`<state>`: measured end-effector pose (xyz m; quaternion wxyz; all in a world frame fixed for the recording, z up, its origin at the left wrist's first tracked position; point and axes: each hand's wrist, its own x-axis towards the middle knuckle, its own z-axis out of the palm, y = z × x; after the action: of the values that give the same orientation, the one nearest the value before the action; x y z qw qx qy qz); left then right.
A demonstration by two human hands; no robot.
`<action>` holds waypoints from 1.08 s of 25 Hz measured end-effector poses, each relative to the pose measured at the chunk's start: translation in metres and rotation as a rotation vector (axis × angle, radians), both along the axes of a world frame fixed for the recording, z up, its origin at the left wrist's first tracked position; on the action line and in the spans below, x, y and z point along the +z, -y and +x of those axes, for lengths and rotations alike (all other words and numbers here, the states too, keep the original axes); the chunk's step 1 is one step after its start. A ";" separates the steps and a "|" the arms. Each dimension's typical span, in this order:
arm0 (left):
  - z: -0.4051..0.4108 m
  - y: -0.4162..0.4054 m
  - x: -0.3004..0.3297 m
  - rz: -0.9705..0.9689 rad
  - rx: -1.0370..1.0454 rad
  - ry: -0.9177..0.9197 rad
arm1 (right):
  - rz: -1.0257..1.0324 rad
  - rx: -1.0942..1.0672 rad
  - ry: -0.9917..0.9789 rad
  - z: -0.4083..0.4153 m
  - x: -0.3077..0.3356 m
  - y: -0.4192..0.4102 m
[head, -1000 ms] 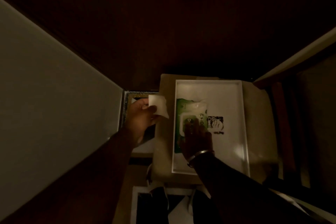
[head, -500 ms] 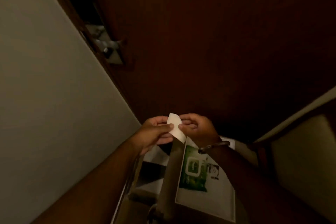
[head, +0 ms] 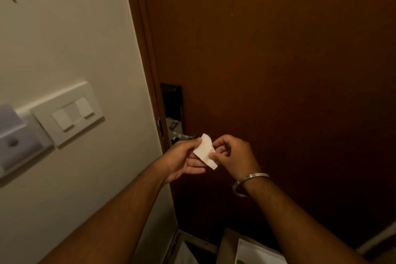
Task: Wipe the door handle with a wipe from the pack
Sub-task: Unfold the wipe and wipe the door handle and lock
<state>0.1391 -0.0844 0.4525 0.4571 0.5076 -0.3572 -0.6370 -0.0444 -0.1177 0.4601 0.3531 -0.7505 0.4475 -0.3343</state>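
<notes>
A folded white wipe (head: 205, 149) is pinched between both hands in front of a dark brown door (head: 278, 70). My left hand (head: 182, 157) holds its left edge with thumb on top. My right hand (head: 233, 154), with a metal bangle on the wrist, grips its right edge. The silver door handle (head: 182, 136) with its lock plate sits just behind and above my left hand, partly hidden by it. A sliver of the green wipe pack (head: 241, 262) shows at the bottom edge, on a white tray (head: 257, 253).
A cream wall (head: 64, 38) fills the left, carrying a white switch plate (head: 68, 113) and a pale holder (head: 12, 137). The door frame (head: 145, 60) runs between wall and door. A brown box edge (head: 227, 242) lies low by the tray.
The view has tilted up from the tray to the door. Both hands rose with the wipe and now sit next to the handle; my right hand left the pack and took the wipe.
</notes>
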 end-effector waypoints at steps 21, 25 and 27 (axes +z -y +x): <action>0.103 0.065 -0.027 0.242 0.133 -0.356 | -0.582 0.024 -0.620 0.110 0.016 0.060; 0.105 0.069 -0.017 0.279 0.211 -0.388 | -0.963 0.008 -0.623 0.110 -0.003 0.051; 0.103 0.072 -0.015 0.253 0.236 -0.329 | -1.068 0.106 -0.525 0.106 -0.017 0.048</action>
<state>0.2421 -0.1564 0.4370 0.5133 0.4884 -0.1336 -0.6929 0.0612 -0.1655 0.4428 -0.1795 -0.9029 0.2518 -0.2984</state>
